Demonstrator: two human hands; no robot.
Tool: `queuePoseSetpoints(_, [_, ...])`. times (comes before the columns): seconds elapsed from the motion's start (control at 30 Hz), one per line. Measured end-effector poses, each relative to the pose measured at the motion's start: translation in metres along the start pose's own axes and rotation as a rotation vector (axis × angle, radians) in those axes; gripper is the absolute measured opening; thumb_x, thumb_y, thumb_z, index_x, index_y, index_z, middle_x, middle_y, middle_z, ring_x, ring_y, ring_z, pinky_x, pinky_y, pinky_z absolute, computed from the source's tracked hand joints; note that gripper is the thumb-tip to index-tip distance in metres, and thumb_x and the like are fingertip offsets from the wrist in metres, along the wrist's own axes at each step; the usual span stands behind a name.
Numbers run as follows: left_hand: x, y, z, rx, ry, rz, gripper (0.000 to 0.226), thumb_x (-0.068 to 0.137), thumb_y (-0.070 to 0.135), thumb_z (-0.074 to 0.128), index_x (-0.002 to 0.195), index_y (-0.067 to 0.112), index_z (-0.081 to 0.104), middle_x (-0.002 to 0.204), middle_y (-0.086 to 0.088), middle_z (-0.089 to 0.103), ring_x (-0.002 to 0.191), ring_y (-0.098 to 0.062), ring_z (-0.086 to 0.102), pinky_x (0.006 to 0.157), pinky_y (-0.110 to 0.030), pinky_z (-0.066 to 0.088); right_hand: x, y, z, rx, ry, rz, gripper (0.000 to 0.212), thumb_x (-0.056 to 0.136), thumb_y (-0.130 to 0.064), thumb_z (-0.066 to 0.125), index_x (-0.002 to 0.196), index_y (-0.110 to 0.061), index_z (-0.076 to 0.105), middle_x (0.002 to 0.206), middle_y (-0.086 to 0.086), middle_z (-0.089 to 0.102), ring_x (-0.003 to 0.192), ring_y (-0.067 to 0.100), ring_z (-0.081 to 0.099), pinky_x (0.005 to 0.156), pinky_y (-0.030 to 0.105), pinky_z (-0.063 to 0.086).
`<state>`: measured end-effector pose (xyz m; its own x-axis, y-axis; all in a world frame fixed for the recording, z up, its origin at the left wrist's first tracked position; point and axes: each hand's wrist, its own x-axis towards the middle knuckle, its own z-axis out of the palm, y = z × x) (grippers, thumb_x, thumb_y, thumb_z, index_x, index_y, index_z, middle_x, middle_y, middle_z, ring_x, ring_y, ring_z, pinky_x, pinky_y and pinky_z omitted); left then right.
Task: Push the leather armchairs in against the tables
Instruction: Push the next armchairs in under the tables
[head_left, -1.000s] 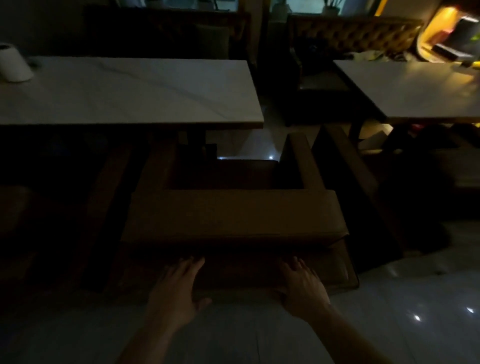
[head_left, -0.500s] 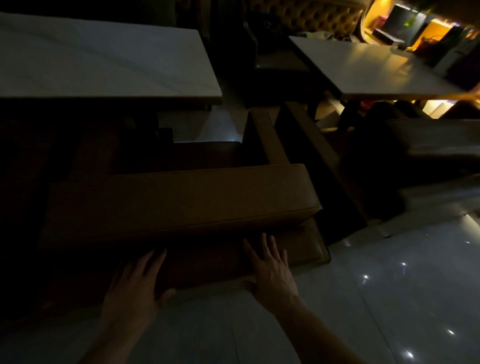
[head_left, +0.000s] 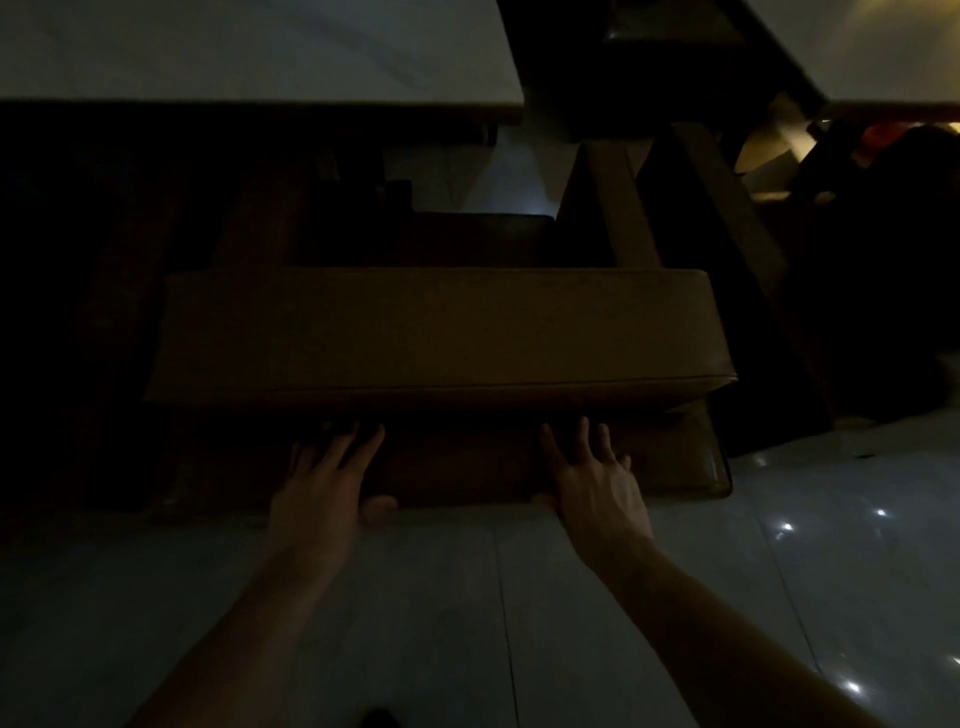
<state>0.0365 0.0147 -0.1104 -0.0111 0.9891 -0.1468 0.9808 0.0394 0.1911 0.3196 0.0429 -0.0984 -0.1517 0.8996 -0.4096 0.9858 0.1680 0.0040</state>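
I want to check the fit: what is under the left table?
Under the white table the brown leather armchair's seat front reaches its edge. The shadow hides the space further left.

Setting: dim café or restaurant seating area. Evidence: two pale, marble-look rectangular tabletops, one at upper left (head_left: 249, 52) and one at upper right (head_left: 893, 47), set apart by a narrow aisle; a boxy brown leather armchair (head_left: 436, 332) drawn up to the left table; a second dark seat (head_left: 670, 21) on the far side; glossy pale tiled floor (head_left: 779, 597) reflecting point lights. Warm yellow glow at far right.
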Motion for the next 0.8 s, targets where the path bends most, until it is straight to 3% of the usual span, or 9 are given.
queuePoseSetpoints(0.33, [0.016,-0.001,0.003,-0.03,0.068,0.037,0.078,0.079,0.051,0.071,0.147,0.028,0.04,0.149,-0.003,0.043,0.139,-0.034,0.03,0.109,-0.054,0.034,0.018,0.007,-0.005,0.032,0.027,0.015,0.084,0.095,-0.051,0.056,0.157,-0.033,0.003,0.165,0.019,0.004,0.15,0.043,0.006,0.113,0.06,0.031])
queuePoseSetpoints(0.5, [0.041,0.009,0.01,-0.056,0.083,0.042,0.078,0.085,0.056,0.063,0.15,0.029,0.029,0.155,-0.003,0.032,0.144,-0.032,0.021,0.117,-0.053,0.02,0.036,0.018,-0.012,0.05,0.099,0.066,0.085,0.094,-0.045,0.06,0.157,-0.035,0.004,0.165,0.017,0.004,0.151,0.04,0.004,0.118,0.061,0.021])
queuePoseSetpoints(0.8, [0.05,0.012,0.012,-0.063,0.063,0.045,0.08,0.082,0.05,0.069,0.149,0.027,0.034,0.153,-0.005,0.037,0.144,-0.034,0.022,0.116,-0.056,0.019,0.047,0.022,-0.011,-0.003,0.091,0.062,0.085,0.095,-0.05,0.057,0.157,-0.031,0.003,0.163,0.021,0.007,0.149,0.044,0.007,0.115,0.063,0.026])
